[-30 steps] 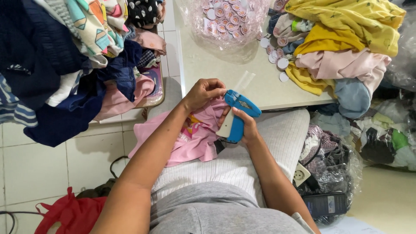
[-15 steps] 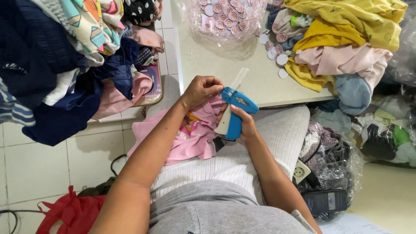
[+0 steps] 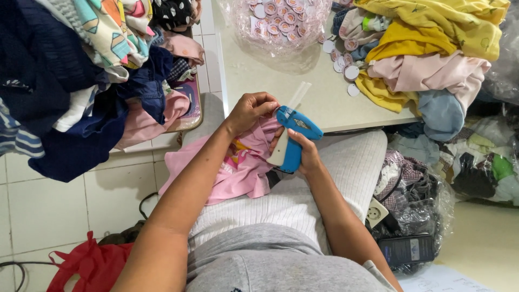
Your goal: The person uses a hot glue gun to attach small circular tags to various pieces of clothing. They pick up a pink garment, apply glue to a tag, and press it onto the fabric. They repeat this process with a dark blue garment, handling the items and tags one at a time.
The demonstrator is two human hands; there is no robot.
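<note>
Hands point(image 3: 278, 132) hide where tagging gun point(image 3: 294, 135) meets pink garment point(image 3: 238, 170).

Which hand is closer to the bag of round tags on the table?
Left. The left hand pinches the pink garment just below the tag bag; the right hand grips the blue tagging gun lower down, farther away.

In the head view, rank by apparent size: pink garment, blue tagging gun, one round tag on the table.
1. Pink garment, though partly hidden by the arm.
2. Tagging gun, in the right hand.
3. Round tag, smallest.
</note>
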